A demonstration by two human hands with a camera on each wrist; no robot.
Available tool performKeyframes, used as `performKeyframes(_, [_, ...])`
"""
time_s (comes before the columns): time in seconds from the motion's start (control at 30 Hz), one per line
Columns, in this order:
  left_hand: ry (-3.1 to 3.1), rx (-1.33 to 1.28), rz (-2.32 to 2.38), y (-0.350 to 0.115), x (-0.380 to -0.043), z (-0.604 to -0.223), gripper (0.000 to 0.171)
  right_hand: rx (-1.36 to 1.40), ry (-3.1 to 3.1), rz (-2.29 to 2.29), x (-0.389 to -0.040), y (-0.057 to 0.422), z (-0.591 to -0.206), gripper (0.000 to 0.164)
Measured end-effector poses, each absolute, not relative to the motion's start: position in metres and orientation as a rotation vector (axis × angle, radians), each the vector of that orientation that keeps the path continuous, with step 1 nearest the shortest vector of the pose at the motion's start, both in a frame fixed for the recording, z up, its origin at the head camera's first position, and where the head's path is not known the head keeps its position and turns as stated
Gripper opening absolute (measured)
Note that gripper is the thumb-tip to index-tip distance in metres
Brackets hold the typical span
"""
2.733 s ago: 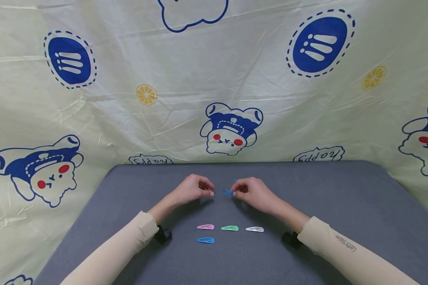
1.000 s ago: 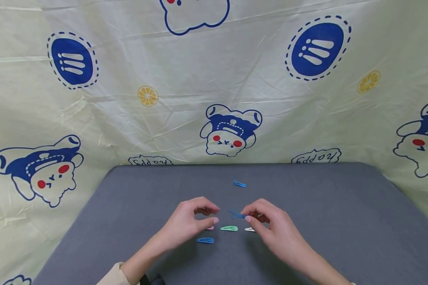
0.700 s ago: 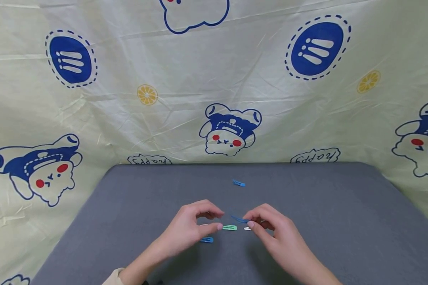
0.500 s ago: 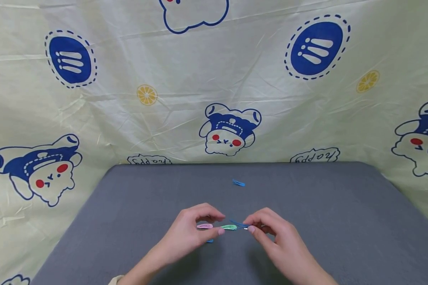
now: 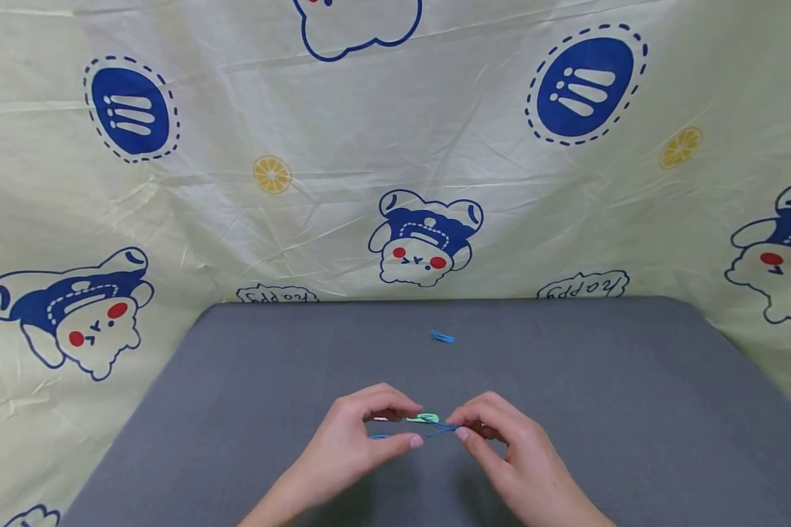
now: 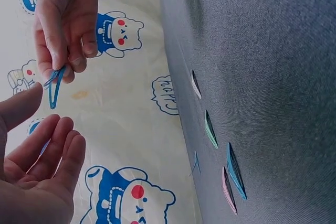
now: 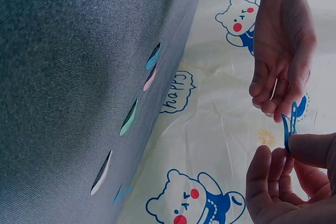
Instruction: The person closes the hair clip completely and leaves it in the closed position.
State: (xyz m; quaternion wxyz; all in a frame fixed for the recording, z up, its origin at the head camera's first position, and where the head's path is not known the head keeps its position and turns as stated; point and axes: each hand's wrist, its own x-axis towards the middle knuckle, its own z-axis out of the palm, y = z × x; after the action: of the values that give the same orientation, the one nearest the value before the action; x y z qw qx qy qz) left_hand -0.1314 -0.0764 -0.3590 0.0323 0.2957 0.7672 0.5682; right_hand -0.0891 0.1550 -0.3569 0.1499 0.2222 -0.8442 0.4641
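My right hand (image 5: 517, 446) pinches a blue snap hair clip (image 5: 440, 428) by one end between thumb and fingertips. The clip is sprung apart, its two parts spread in a V, as the right wrist view shows. Facing it, my left hand (image 5: 359, 432) has thumb and fingers apart around the clip's free end and holds nothing. Below the hands lie a green hair clip (image 5: 427, 418), a pink clip (image 6: 229, 190), a white clip (image 7: 101, 172) and another blue clip (image 6: 235, 170). In the head view the white clip is hidden behind my right hand.
One more blue hair clip (image 5: 442, 337), spread apart, lies farther back on the grey table (image 5: 290, 351). Behind the table's far edge hangs a pale printed cloth (image 5: 329, 241).
Both hands have come from the back of the table toward me, the right one carrying the blue clip. Lately they have lowered slightly, and my left hand has edged closer to the clip.
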Motion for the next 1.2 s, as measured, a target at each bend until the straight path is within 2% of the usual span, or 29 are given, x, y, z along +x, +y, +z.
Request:
performKeyframes(0.3, [2.407,1.05,1.721,-0.073,-0.125,-0.361,0.02,0.792,-2.349,1.311,-0.089,0.154,-0.363,0.027])
performKeyframes(0.63, [2.507,1.134,1.697,-0.069,-0.126,-0.365,0.012,0.778,-2.314,1.333,-0.089,0.151,-0.37,0.024])
performKeyframes(0.83, [2.456,1.012,1.707,-0.071,-0.121,-0.368,0.009,0.852,-2.227,1.323,-0.09,0.145,-0.379,0.026])
performKeyframes(1.0, [2.446,1.011,1.708,-0.07,-0.119,-0.368,0.009,0.812,-2.261,1.351,-0.089,0.144,-0.38,0.019])
performKeyframes(1.2, [2.437,0.982,1.709,-0.069,-0.121,-0.365,0.006,0.755,-2.306,1.355,-0.088,0.144,-0.378,0.019])
